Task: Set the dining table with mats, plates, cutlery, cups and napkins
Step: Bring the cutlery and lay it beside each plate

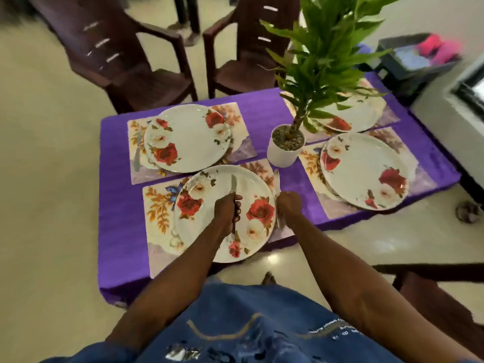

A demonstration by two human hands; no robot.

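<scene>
I see my left hand (227, 209) over the nearest plate (209, 231), its grip clenched round the handle of a knife (233, 185) whose blade points away from me, above the plate's middle. My right hand (289, 205) sits at the plate's right edge, its grip clenched round a second piece of cutlery (276, 180); the metal tip sticks up past the knuckles and the shaft runs down beside the rim, but I cannot tell whether it is a fork or a knife.

The nearest plate lies on a floral mat (159, 218) at the near edge of the surface (123, 205), which is covered in purple cloth. A second rose-patterned plate (188, 137) rests on its own mat (136, 142) on the far left. A third plate (364, 169) lies on a mat (310, 158) to the right, near the surface's corner. A fourth plate (366, 113) is at the far right, partly hidden behind the leaves of a potted plant (286, 148) that stands in a white pot between the settings.

Two dark brown plastic chairs (146, 69) stand on the far side of the surface. At the upper right a dark tray (403, 53) holds something pink, too blurred to tell what. My blue garment (248, 323) fills the bottom of the view.
</scene>
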